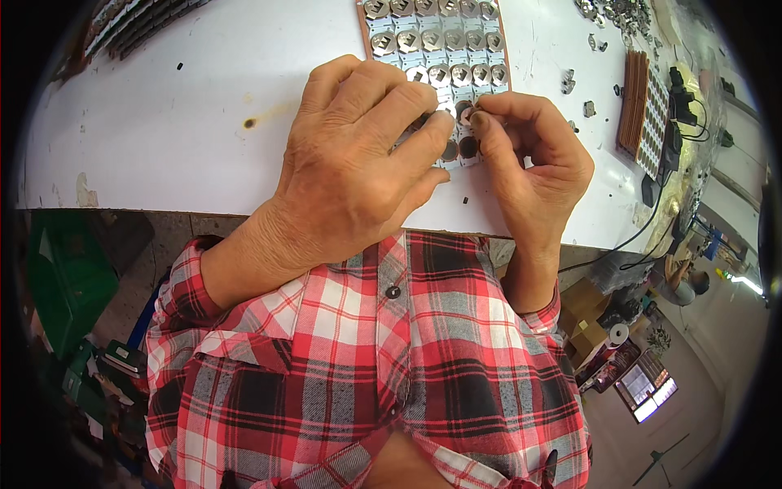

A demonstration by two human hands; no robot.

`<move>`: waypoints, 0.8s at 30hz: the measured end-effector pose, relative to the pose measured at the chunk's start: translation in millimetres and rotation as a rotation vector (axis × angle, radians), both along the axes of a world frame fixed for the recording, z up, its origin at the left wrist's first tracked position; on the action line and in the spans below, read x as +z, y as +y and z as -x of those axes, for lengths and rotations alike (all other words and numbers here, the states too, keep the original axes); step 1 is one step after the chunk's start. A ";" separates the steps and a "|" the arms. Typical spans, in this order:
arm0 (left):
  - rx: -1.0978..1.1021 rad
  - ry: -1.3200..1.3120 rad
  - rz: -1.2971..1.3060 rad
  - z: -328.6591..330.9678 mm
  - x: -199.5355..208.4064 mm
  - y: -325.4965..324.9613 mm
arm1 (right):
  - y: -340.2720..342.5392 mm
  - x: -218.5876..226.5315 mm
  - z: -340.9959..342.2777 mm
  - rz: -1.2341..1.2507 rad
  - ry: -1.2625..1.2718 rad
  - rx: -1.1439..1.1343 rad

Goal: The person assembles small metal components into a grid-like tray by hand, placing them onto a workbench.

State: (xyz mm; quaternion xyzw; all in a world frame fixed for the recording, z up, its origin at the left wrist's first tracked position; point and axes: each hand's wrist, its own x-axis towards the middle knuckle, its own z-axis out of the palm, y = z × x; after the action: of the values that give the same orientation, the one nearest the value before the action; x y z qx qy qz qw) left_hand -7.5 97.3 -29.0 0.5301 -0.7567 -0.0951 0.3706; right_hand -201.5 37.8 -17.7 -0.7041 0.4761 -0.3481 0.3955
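Observation:
A panel (430,59) of small circuit boards with an orange-brown edge lies on the white table. Rows of round silver metal clips (440,76) sit across its far part; in the nearest row are dark round spots (467,148). My left hand (358,151) bends over the panel's near left part, fingers drawn together, their tips partly hidden. At the near rows, my right hand (533,151) pinches with thumb and forefinger at a small round metal piece (466,116). The fingertips of both hands almost meet there.
Loose metal clips (568,80) lie to the right, with a heap of them (623,16) at the far right. A stack of brown-edged panels (634,102) stands near black cables (680,114). More stacked panels (134,28) are at the far left. The table's near edge (163,211) runs before me.

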 end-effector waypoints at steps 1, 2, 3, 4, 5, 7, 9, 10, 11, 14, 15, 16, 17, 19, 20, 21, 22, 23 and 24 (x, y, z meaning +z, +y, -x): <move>0.002 0.001 0.001 -0.1 0.0 0.5 | 0.0 -0.9 -0.5 -0.014 -0.021 -0.022; 0.007 0.000 0.000 -0.9 -0.3 1.3 | -0.2 -0.6 -0.7 -0.015 -0.022 -0.017; 0.019 -0.007 0.006 -1.8 -0.6 2.0 | -0.7 0.3 -0.2 0.003 0.008 0.024; 0.031 -0.015 0.011 -2.8 -0.9 2.9 | -1.2 0.7 0.0 0.022 0.038 0.066; 0.027 -0.014 0.014 -2.2 -1.0 2.3 | -2.2 0.2 1.5 0.024 0.040 0.062; 0.027 0.026 -0.023 -1.3 -1.1 2.0 | -4.5 -2.3 4.1 0.001 0.010 0.072; 0.021 0.019 -0.040 -1.6 0.8 2.8 | -5.5 1.2 5.6 0.001 0.041 0.092; 0.017 0.012 -0.058 -1.9 1.3 3.2 | -5.9 2.2 5.7 -0.001 0.071 0.114; 0.018 0.012 -0.058 -2.0 1.0 3.1 | -6.9 1.7 5.5 -0.001 0.072 0.115; 0.019 0.015 -0.053 -1.1 1.4 2.9 | -11.0 -0.1 6.5 -0.061 0.008 0.093; 0.015 0.014 -0.053 -1.5 1.3 3.0 | -13.3 0.1 7.5 -0.093 -0.023 0.125; 0.011 0.013 -0.052 -1.8 1.1 3.2 | -15.3 0.7 8.9 -0.123 -0.055 0.156; 0.007 0.017 -0.047 -2.1 0.9 2.6 | -18.4 2.2 10.5 -0.118 -0.051 0.152; 0.012 0.007 -0.054 -2.9 0.5 2.9 | -22.7 5.9 14.0 -0.132 0.018 0.248; 0.003 0.014 -0.043 -2.5 1.5 1.7 | -21.1 6.8 14.3 -0.121 0.026 0.238; 0.006 0.009 -0.048 -2.9 2.5 1.5 | -16.5 5.3 10.8 -0.079 0.057 0.195; 0.010 0.005 -0.054 -3.6 3.3 1.6 | -12.5 5.4 7.4 -0.037 0.089 0.151; 0.010 -0.001 -0.053 -4.9 2.3 2.7 | -9.4 7.5 5.2 0.027 0.104 0.125; 0.005 0.006 -0.044 -5.6 1.7 2.4 | -11.1 5.1 8.9 0.035 0.111 0.120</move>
State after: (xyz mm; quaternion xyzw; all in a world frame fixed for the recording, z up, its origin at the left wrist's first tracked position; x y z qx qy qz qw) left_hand -2.0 99.7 -27.4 0.5399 -0.7519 -0.1122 0.3613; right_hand -210.4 26.7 -12.6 -0.7565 0.4481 -0.2924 0.3761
